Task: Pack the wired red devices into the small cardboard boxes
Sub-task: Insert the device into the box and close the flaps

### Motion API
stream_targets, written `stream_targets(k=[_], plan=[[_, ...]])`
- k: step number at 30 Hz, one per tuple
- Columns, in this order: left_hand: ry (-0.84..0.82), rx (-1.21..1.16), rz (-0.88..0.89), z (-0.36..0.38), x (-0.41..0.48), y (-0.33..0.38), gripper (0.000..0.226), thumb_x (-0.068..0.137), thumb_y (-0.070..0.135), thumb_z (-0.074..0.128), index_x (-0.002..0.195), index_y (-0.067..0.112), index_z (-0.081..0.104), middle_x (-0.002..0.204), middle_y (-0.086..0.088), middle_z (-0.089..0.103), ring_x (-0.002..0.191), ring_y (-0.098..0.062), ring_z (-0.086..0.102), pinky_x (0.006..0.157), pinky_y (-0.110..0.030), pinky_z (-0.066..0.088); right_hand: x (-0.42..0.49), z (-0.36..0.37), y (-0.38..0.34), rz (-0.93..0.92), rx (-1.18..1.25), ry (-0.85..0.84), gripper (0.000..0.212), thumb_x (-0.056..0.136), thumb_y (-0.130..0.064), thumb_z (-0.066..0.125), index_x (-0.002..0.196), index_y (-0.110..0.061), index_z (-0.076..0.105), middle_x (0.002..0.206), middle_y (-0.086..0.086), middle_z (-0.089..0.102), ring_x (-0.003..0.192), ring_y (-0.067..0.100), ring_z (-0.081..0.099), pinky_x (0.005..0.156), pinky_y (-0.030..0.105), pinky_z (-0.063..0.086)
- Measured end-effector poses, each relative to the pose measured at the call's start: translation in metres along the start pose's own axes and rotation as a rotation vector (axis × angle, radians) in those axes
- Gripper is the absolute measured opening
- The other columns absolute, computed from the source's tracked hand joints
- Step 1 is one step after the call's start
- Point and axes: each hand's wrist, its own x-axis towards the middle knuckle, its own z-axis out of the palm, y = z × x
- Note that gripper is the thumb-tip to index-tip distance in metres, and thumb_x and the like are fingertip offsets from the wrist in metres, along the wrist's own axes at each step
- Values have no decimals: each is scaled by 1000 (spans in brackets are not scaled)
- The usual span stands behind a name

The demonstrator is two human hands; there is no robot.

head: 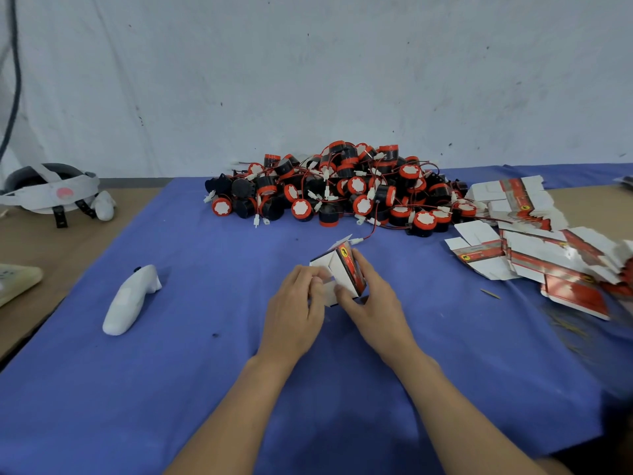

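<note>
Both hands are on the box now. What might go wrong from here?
1. A white connector on a red wire lies right by the small box that the left hand and right hand hold; it may snag in a flap.
2. Wires in the device pile look tangled, so pulling one may drag others.

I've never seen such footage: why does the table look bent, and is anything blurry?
Head view: the wide-angle lens bows the blue tablecloth; the flattened white-and-red cardboard boxes, far right, blur; the pile of red-and-black wired devices looks sharp; soft light leaves faint shadows under the left hand and right hand gripping a small white-and-red cardboard box.
</note>
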Motion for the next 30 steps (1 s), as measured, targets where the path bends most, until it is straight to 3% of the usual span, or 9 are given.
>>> stream_targets(k=[5,7,10,12,15,19,22,26,30], plan=[[-85,-136,-31,-2,-1,-2,41,86,16,31,114,30,59,117,24,61,107,2,56,79,-17,47,0,0,0,-11,-63,37,70,97,-39,60,155,-46,22,128,-25,50,126,14,51,100,45,51],[-96,-153,-32,-1,-2,-4,42,89,17,32,121,31,57,116,25,61,99,1,58,73,-14,44,0,-1,-1,-12,-63,53,70,97,-39,59,155,-50,20,125,-25,51,123,15,53,98,44,51],[-92,-171,-45,1,-2,-5,41,97,33,35,137,39,40,97,22,59,74,-3,56,60,-13,39,0,-2,-2,-8,-22,75,71,97,-41,57,152,-57,17,125,-24,52,121,12,52,97,42,51],[-83,-174,-39,2,-1,-5,45,97,48,38,141,41,31,99,26,59,73,-6,57,59,-14,40,-1,-2,-3,-7,4,76,70,96,-44,57,151,-60,16,127,-23,53,120,11,53,98,42,51],[-70,-225,-112,2,3,-5,58,92,63,51,143,39,35,96,24,63,79,-2,61,66,-10,43,-1,-1,-4,-16,29,35,70,97,-48,58,153,-55,18,131,-19,54,121,10,53,99,41,51],[-49,-391,-268,2,11,-13,60,90,43,65,144,22,48,82,19,64,84,2,62,79,-8,45,-2,0,-3,-33,35,-47,67,98,-49,57,154,-51,21,136,-18,53,110,6,60,95,34,54],[-96,-441,-297,0,14,-17,53,94,33,66,144,23,50,82,13,66,89,-1,64,83,-7,43,-2,0,-2,-27,68,-55,62,101,-47,53,155,-46,23,138,-23,52,113,1,59,95,28,53],[-125,-448,-316,-1,14,-17,48,94,33,66,140,28,51,87,12,69,95,-3,66,83,-9,44,-1,-1,-4,-28,87,-88,58,103,-51,47,156,-45,23,144,-22,51,121,-6,52,91,10,46],[-103,-404,-342,2,13,-16,46,91,46,65,133,33,49,98,12,67,93,6,61,79,-6,44,-2,0,-6,-25,26,-113,58,103,-56,37,157,-44,19,139,-16,57,118,5,57,99,32,49]])
